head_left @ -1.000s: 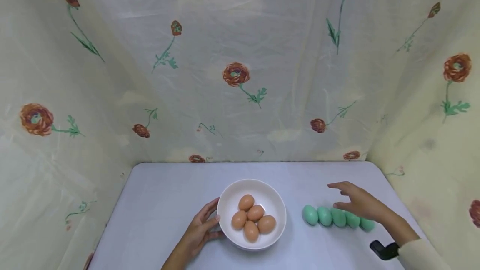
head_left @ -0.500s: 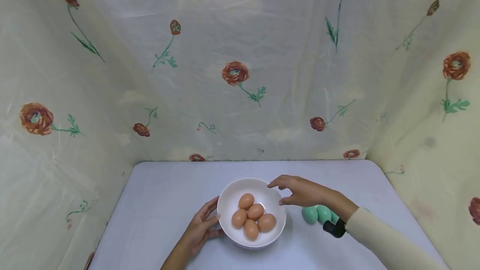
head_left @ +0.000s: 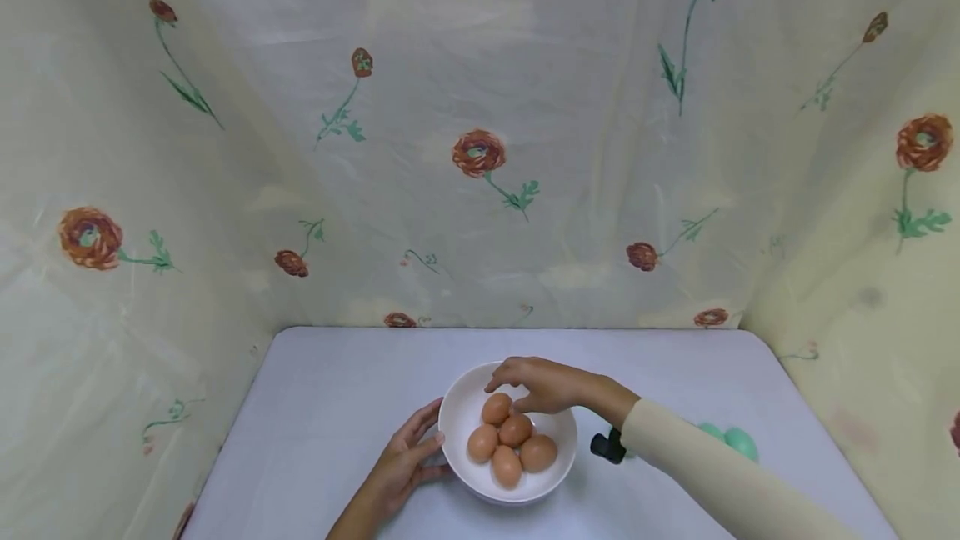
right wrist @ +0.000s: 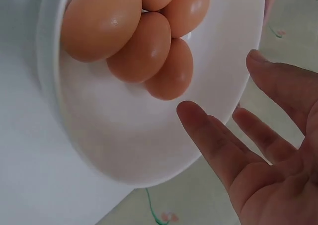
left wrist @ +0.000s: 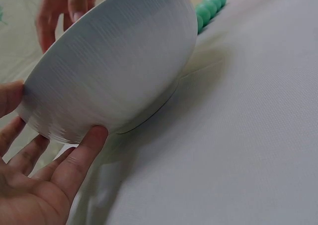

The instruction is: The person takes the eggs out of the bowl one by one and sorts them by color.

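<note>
Several brown eggs [head_left: 506, 467] lie clustered in a white bowl [head_left: 460, 415] in the middle of the head view. My left hand [head_left: 405, 457] holds the bowl at its left side, thumb at the rim and fingers spread along the outer wall, as the left wrist view shows. Over the far right part of the bowl reaches my right hand [head_left: 547, 386], fingers loosely bent and spread. Its fingertips [right wrist: 191, 113] are close to the nearest egg [right wrist: 171, 73] in the right wrist view, with nothing between them.
A row of green eggs [left wrist: 209, 9] lies on the white table [head_left: 337, 390] right of the bowl, partly hidden by the right sleeve [head_left: 697, 448] in the head view. A black wrist camera [head_left: 609, 446] hangs under that wrist. Flower-patterned sheeting [head_left: 570, 190] surrounds the table.
My right hand has moved left from above the green eggs to over the brown eggs in the bowl. The left hand stays at the bowl's side. The head view has shifted slightly.
</note>
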The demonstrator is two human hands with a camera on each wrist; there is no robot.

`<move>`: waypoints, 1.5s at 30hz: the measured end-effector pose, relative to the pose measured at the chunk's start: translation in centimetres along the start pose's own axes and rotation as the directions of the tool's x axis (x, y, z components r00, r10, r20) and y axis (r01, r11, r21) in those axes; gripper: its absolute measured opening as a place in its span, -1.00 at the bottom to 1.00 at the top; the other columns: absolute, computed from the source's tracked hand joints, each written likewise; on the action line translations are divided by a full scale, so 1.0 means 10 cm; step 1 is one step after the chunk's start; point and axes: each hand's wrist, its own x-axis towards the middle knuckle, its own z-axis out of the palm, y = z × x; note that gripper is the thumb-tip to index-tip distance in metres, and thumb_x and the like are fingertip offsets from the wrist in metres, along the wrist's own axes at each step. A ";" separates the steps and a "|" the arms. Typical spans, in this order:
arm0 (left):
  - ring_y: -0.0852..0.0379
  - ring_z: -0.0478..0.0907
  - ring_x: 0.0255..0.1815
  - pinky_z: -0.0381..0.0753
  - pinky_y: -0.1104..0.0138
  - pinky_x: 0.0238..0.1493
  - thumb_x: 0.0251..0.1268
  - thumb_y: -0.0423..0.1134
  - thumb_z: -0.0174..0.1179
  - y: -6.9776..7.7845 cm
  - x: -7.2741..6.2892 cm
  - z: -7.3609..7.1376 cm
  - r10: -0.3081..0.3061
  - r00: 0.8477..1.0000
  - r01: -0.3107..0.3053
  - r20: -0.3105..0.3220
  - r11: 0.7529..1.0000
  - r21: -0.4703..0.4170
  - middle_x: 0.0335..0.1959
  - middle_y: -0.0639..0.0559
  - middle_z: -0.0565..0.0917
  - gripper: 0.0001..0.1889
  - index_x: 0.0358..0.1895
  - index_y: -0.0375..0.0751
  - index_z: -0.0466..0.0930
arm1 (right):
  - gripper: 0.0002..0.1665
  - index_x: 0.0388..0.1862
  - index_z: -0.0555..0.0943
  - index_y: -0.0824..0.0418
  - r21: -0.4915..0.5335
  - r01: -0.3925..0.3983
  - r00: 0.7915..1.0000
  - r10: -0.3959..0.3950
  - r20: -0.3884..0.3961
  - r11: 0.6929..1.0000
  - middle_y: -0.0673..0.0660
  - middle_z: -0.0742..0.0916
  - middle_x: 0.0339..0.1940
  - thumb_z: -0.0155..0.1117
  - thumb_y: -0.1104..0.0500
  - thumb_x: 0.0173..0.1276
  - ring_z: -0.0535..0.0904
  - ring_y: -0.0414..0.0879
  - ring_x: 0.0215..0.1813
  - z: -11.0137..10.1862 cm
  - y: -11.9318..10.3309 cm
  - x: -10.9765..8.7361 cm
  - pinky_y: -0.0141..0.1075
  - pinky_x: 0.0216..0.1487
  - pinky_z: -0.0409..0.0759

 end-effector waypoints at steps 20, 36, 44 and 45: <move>-0.06 0.48 0.34 0.63 -0.13 0.18 0.44 -0.23 0.17 -0.01 0.00 0.01 -0.005 1.000 0.005 -0.008 1.000 -0.012 0.61 -0.26 0.06 -0.30 0.57 -0.07 0.12 | -0.78 -0.14 0.78 0.19 -0.114 -0.110 0.992 0.117 0.056 0.987 0.05 0.80 -0.16 0.42 0.31 0.22 0.59 -0.19 -0.12 0.34 -0.09 0.37 -0.27 0.16 0.65; -0.06 0.48 0.33 0.64 -0.11 0.18 0.44 -0.24 0.18 -0.03 -0.01 0.02 0.006 1.000 -0.006 0.010 1.000 -0.012 0.62 -0.25 0.01 -0.29 0.58 -0.08 0.09 | -0.88 -0.31 0.80 0.15 -0.147 -0.087 0.996 0.089 0.008 0.985 -0.05 0.71 -0.42 0.35 0.29 0.29 0.48 -0.23 -0.34 0.56 -0.08 0.44 -0.41 -0.12 0.59; -0.04 0.50 0.32 0.64 -0.11 0.18 0.45 -0.25 0.16 -0.01 -0.02 0.01 0.008 1.000 -0.008 0.013 1.000 -0.003 0.63 -0.27 -0.01 -0.29 0.58 -0.11 0.08 | -0.82 -0.24 0.75 0.11 -0.159 -0.119 0.991 0.127 0.040 0.980 -0.05 0.62 -0.29 0.41 0.31 0.19 0.46 -0.23 -0.29 0.57 -0.11 0.44 -0.42 -0.10 0.56; -0.05 0.49 0.32 0.63 -0.11 0.18 0.45 -0.26 0.16 -0.01 -0.01 0.01 0.009 1.000 -0.009 0.015 1.000 -0.002 0.63 -0.26 -0.01 -0.29 0.58 -0.11 0.08 | -0.82 -0.24 0.73 0.10 -0.158 -0.128 0.990 0.136 0.045 0.979 -0.05 0.60 -0.28 0.41 0.31 0.18 0.45 -0.23 -0.29 0.57 -0.12 0.44 -0.42 -0.11 0.54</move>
